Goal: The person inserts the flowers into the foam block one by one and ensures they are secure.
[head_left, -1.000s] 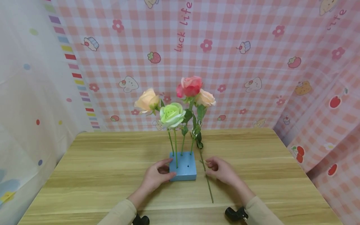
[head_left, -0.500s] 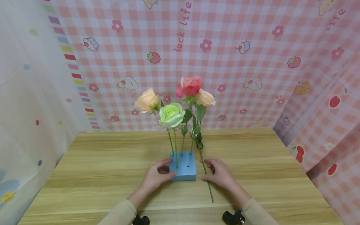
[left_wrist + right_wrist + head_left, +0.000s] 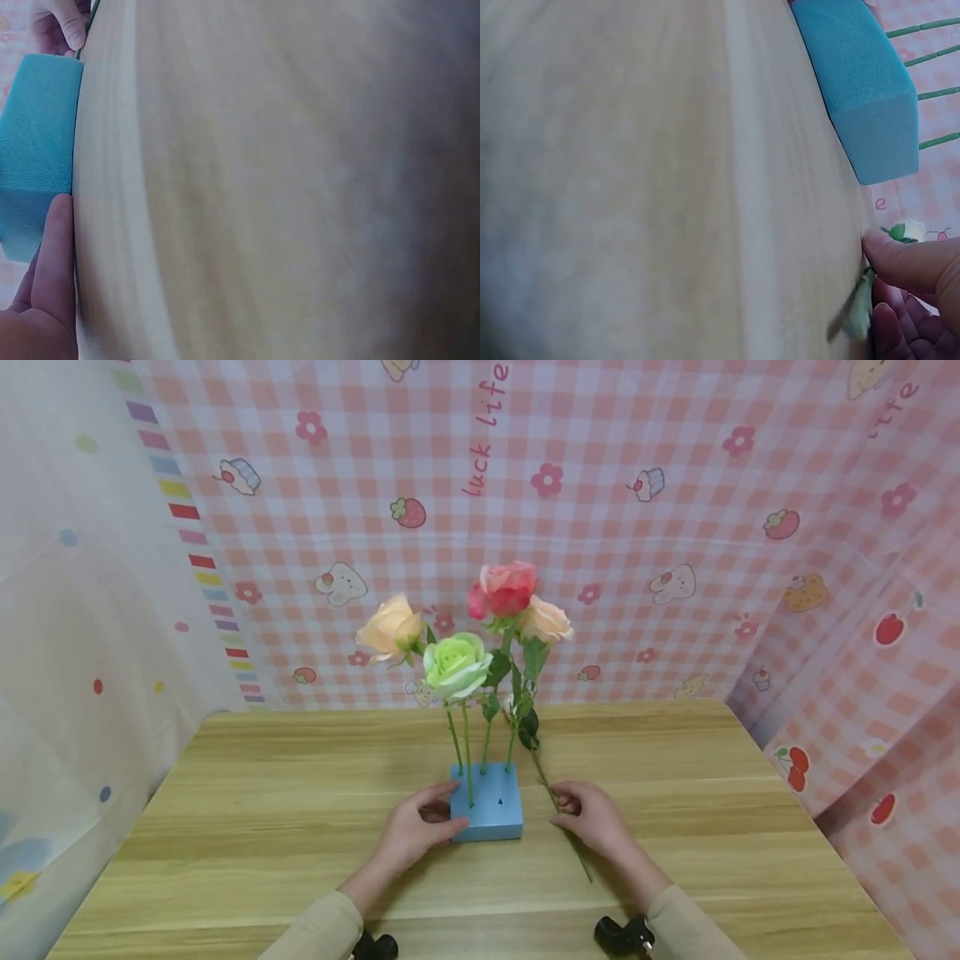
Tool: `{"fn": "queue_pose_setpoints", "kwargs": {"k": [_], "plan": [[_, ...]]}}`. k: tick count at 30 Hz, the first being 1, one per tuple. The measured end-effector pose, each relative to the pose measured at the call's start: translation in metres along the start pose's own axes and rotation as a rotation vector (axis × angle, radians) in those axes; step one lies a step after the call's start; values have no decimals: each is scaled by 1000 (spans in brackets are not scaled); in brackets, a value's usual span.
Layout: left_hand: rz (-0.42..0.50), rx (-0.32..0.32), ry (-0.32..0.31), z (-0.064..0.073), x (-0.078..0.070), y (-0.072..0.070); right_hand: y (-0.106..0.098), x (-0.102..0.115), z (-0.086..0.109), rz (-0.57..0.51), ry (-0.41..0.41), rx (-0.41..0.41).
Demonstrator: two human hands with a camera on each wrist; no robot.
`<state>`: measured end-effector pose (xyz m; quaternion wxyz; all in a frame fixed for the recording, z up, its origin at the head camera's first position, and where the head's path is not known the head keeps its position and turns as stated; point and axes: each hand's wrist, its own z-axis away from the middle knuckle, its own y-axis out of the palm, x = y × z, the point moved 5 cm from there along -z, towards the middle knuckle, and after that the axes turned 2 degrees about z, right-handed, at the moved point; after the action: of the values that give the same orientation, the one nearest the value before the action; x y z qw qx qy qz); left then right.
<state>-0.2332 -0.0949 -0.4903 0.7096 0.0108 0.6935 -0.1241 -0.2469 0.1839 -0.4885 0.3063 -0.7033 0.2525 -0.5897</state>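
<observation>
A light blue foam block (image 3: 495, 818) stands on the table with several artificial roses upright in it. My left hand (image 3: 408, 833) holds the block's left side between thumb and fingers; in the left wrist view the thumb (image 3: 56, 255) lies along its face. To the block's right, my right hand (image 3: 592, 817) pinches the thin stem of a loose flower (image 3: 577, 852), which slants across the table. Its white head (image 3: 909, 230) shows past the thumb in the right wrist view but is mostly hidden behind the standing stems in the head view. A small hole (image 3: 500, 802) marks the block's top.
Standing in the block are a green rose (image 3: 457, 667), a pink rose (image 3: 504, 589), a peach rose (image 3: 392, 628) at left and another peach rose (image 3: 546, 620) at right. The wooden table (image 3: 285, 827) ends at a pink checked cloth (image 3: 600, 543) behind.
My right fingers have closed on the loose flower's stem. The stem's near end has swung to the right and slightly away. The left hand and the block stay put.
</observation>
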Motion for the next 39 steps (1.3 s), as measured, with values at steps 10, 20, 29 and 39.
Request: {"fn": "queue_pose_setpoints", "kwargs": {"k": [10,20,29,39], "plan": [[-4,-5,-11,-1,1,-1,-2,0,-1,-17,16,-11],[-23,-18,-19,-3,4,-1,-3,0,1,20,37,-41],[-27,-18,-20,11,-23,1,-7,0,2,80,63,-75],[-23,-26,-26,11,-23,2,-15,-1,-1,67,126,-68]]}}
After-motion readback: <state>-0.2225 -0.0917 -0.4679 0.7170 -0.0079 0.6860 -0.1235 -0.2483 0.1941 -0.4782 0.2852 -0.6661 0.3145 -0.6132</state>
